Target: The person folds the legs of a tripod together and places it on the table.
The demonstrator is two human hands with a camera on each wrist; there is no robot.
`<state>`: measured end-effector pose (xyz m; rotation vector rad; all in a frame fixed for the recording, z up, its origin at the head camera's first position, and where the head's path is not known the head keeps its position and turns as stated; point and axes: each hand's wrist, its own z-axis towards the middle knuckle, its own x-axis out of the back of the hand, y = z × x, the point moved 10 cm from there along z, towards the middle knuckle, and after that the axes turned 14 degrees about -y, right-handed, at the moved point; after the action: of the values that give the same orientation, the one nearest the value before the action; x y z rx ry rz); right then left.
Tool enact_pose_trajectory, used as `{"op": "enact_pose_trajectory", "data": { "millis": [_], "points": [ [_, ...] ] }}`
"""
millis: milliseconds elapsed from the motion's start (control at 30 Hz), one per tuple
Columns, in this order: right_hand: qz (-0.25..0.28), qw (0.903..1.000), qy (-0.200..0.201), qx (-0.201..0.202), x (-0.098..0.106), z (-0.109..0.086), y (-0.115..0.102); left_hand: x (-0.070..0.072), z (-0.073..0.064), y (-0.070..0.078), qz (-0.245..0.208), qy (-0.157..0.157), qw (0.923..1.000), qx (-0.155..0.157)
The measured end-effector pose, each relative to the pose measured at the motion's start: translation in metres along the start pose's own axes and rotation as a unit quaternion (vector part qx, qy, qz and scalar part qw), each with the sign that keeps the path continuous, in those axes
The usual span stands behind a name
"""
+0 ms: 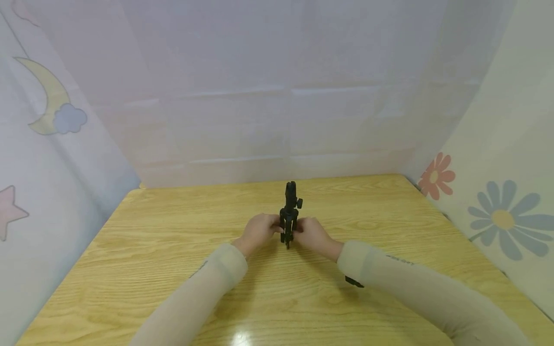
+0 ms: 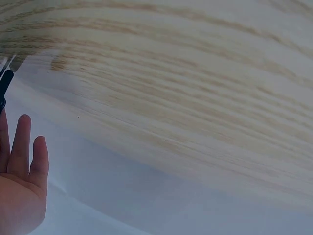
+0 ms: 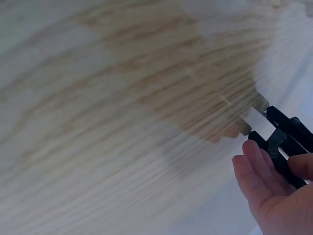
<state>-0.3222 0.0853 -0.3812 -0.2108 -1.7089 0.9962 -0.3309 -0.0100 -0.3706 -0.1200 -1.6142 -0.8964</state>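
Note:
A small black tripod (image 1: 288, 216) stands upright at mid-table, with a knob on the right side of its head and its legs close together. My left hand (image 1: 259, 230) pinches a leg from the left between thumb and forefinger. In the left wrist view, the other fingers (image 2: 20, 147) extend beside a dark leg tip (image 2: 7, 83). On the opposite side my right hand (image 1: 315, 234) grips the tripod low down. The right wrist view has the thumb (image 3: 299, 166) on a black leg (image 3: 288, 122) with fingers behind it.
The wood-grain table (image 1: 173, 211) reaches back to a pale cloth backdrop (image 1: 277, 129). Printed cloths hang at both sides, one with a moon (image 1: 47, 96), the other with flowers (image 1: 502, 218). A small black piece (image 1: 354, 281) shows below the right sleeve; its kind is unclear.

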Motion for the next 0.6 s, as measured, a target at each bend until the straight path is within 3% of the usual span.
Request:
{"op": "enact_pose_trajectory", "data": {
  "millis": [333,467,600],
  "points": [
    [-0.009,0.9989,-0.036,0.031,-0.0025,0.0031,-0.0035,0.0028,-0.0026,-0.0003,-0.007,0.008,0.9999,0.005],
    [-0.027,0.9969,-0.055,0.051,-0.0042,0.0023,-0.0045,0.0007,-0.0008,-0.0012,-0.005,-0.003,0.9999,0.010],
    [-0.005,0.9963,-0.078,0.036,-0.0091,-0.0007,-0.0005,-0.0021,0.0007,-0.0040,-0.013,-0.024,0.9995,0.017]
  ]
}}
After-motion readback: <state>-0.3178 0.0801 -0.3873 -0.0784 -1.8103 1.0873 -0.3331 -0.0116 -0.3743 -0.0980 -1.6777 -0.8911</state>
